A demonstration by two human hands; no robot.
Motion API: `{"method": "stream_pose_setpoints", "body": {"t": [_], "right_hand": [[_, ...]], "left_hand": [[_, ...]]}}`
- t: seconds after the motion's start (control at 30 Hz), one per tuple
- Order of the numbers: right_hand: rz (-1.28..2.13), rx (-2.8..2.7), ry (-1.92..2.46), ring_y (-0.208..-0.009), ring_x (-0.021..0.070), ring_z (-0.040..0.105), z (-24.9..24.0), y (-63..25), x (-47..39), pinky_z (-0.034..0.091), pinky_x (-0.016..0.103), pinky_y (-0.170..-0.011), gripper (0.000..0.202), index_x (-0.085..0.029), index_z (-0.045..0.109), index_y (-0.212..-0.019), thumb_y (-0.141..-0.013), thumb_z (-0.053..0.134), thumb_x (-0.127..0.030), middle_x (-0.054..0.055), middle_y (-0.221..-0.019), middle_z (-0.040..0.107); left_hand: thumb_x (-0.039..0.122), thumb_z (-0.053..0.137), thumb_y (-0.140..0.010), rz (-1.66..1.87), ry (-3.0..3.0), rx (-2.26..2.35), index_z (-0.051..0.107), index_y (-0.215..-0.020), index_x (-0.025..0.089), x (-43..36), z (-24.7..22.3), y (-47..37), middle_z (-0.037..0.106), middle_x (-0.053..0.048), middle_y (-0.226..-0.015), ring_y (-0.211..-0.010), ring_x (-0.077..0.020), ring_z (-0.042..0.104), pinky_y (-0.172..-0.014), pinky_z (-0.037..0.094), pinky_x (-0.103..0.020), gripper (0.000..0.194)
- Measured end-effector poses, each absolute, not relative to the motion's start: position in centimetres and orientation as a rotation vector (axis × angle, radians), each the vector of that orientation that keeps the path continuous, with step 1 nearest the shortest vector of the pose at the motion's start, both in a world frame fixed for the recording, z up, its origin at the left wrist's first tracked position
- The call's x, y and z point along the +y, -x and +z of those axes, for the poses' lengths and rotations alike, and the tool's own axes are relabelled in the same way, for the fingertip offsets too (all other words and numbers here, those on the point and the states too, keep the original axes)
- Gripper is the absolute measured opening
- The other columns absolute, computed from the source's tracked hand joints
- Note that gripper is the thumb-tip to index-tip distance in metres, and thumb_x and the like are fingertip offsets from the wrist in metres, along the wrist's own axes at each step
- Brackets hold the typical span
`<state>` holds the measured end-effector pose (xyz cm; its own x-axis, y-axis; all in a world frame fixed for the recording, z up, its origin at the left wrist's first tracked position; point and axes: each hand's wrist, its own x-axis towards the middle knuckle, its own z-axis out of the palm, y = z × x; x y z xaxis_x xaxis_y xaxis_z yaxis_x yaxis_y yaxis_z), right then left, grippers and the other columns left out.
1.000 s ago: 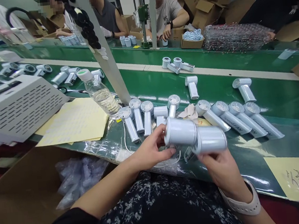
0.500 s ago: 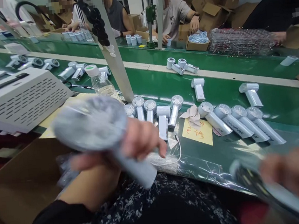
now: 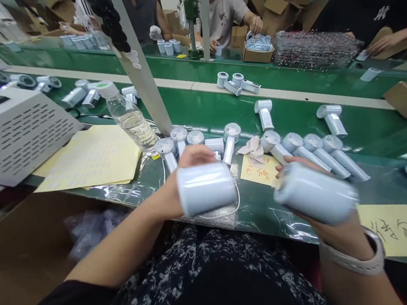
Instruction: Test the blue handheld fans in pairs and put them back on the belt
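Note:
My left hand (image 3: pixel 194 156) is closed round a pale blue handheld fan (image 3: pixel 207 189). The fan's cylindrical head lies sideways toward me and hides its handle and most of my fingers. On the right, my right hand (image 3: pixel 303 161) grips a second handheld fan (image 3: pixel 317 193), its glossy head tilted and slightly blurred. Both fans are held above the near edge of the green bench, apart from each other. Behind them stands a row of similar fans (image 3: pixel 231 133), and more fans marked with lettering (image 3: pixel 312 144) lie slanted to the right.
A water bottle (image 3: pixel 134 123) stands beside a slanted post (image 3: pixel 146 76) and yellow sheets (image 3: pixel 88 156). A vented white machine (image 3: pixel 25 131) sits at left, above an open carton (image 3: pixel 21 246). Yellow notes (image 3: pixel 400 229) lie at right. Several people work across the bench.
My left hand has turned its fan from grille-up to side-on and moved right. My right hand has come in from the lower right with its fan. The view has shifted slightly.

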<state>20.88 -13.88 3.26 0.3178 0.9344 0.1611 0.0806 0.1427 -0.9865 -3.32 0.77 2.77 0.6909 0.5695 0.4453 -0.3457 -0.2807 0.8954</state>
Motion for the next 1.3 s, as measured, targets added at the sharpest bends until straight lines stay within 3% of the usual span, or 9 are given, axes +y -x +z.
{"method": "stream_pose_setpoints", "body": {"t": [0.07,0.27,0.57,0.67,0.77,0.87,0.93,1.13,1.3], "right_hand": [[0.72,-1.225,1.279,-0.112,0.0359,0.061,2.7,-19.6,-13.3,0.046,0.056,-0.1,0.055,-0.032,0.07,-0.116,-0.065,0.085,-0.018,0.006,-0.114,0.071],[0.719,-1.366,1.059,-0.112,0.0337,0.066,1.1,-17.6,-12.7,0.049,0.053,-0.101,0.037,-0.03,0.069,-0.113,-0.077,0.078,-0.031,0.007,-0.109,0.074],[0.725,-1.4,1.093,-0.116,0.0326,0.063,0.5,-17.9,-13.1,0.045,0.054,-0.106,0.037,-0.029,0.066,-0.117,-0.081,0.074,-0.031,0.008,-0.115,0.071],[0.696,-1.253,1.3,-0.121,0.0337,0.059,-0.3,-17.7,-13.2,0.046,0.052,-0.104,0.07,-0.03,0.053,-0.135,-0.072,0.083,-0.033,0.009,-0.132,0.063],[0.777,-0.936,1.393,-0.127,0.0342,0.054,-1.1,-16.8,-12.6,0.05,0.05,-0.101,0.099,-0.03,0.032,-0.149,-0.067,0.087,-0.039,0.012,-0.147,0.048],[1.082,-0.658,1.279,-0.112,0.0301,0.065,-1.5,-15.7,-11.6,0.056,0.048,-0.091,0.085,-0.031,0.028,-0.149,-0.081,0.075,-0.047,0.011,-0.132,0.061],[1.231,-0.515,1.198,-0.105,0.0286,0.067,-1.5,-15.1,-11.1,0.057,0.047,-0.09,0.077,-0.032,0.032,-0.148,-0.084,0.071,-0.047,0.008,-0.124,0.067],[1.362,-0.326,1.056,-0.129,0.0289,0.054,-0.9,-14.0,-10.8,0.047,0.048,-0.106,0.082,-0.032,0.024,-0.155,-0.087,0.067,-0.045,0.005,-0.143,0.057],[1.372,-0.66,1.117,-0.137,0.0321,0.047,-1.2,-13.8,-11.5,0.04,0.053,-0.112,0.12,-0.03,-0.004,-0.159,-0.075,0.078,-0.053,0.011,-0.154,0.044]], "left_hand": [[0.02,0.085,-0.063,0.876,-1.775,0.15,0.059,-0.114,0.027,0.2,1.9,2.8,0.067,-0.006,-0.101,-0.087,-0.0221,0.066,-0.075,0.053,-0.034,0.058],[0.025,0.068,-0.083,0.836,-2.028,0.183,0.066,-0.099,0.024,-1.2,1.2,1.3,0.072,-0.012,-0.107,-0.103,-0.0252,0.066,-0.092,0.051,-0.043,0.017],[0.016,0.065,-0.085,0.945,-2.069,0.146,0.068,-0.101,0.023,-1.4,0.6,1.2,0.072,-0.011,-0.105,-0.102,-0.0237,0.067,-0.092,0.051,-0.041,0.018],[0.025,0.08,-0.072,0.86,-1.959,0.279,0.065,-0.11,0.023,-1.7,0.8,1.2,0.07,-0.011,-0.108,-0.101,-0.0262,0.066,-0.093,0.05,-0.042,0.041],[0.041,0.089,-0.058,0.689,-1.543,0.513,0.056,-0.119,0.022,-2.3,0.9,0.7,0.068,-0.008,-0.102,-0.085,-0.0239,0.066,-0.076,0.054,-0.038,0.072],[0.063,0.075,-0.069,0.555,-1.011,0.575,0.058,-0.107,0.017,-2.9,0.8,-0.5,0.065,-0.002,-0.075,-0.057,-0.0162,0.06,-0.057,0.051,-0.031,0.062],[0.07,0.07,-0.07,0.585,-0.835,0.592,0.062,-0.099,0.015,-3.1,0.6,-1.6,0.063,-0.001,-0.065,-0.053,-0.0154,0.058,-0.056,0.05,-0.031,0.063],[0.076,0.072,-0.061,0.737,-0.841,0.57,0.064,-0.113,0.016,-3.1,-0.1,-3.5,0.074,-0.009,-0.088,-0.087,-0.0259,0.07,-0.076,0.054,-0.033,0.08],[0.079,0.066,-0.065,0.833,-1.169,0.686,0.051,-0.127,0.017,-3.4,-1.1,-3.9,0.07,-0.015,-0.111,-0.099,-0.0288,0.067,-0.082,0.053,-0.036,0.089]]}}
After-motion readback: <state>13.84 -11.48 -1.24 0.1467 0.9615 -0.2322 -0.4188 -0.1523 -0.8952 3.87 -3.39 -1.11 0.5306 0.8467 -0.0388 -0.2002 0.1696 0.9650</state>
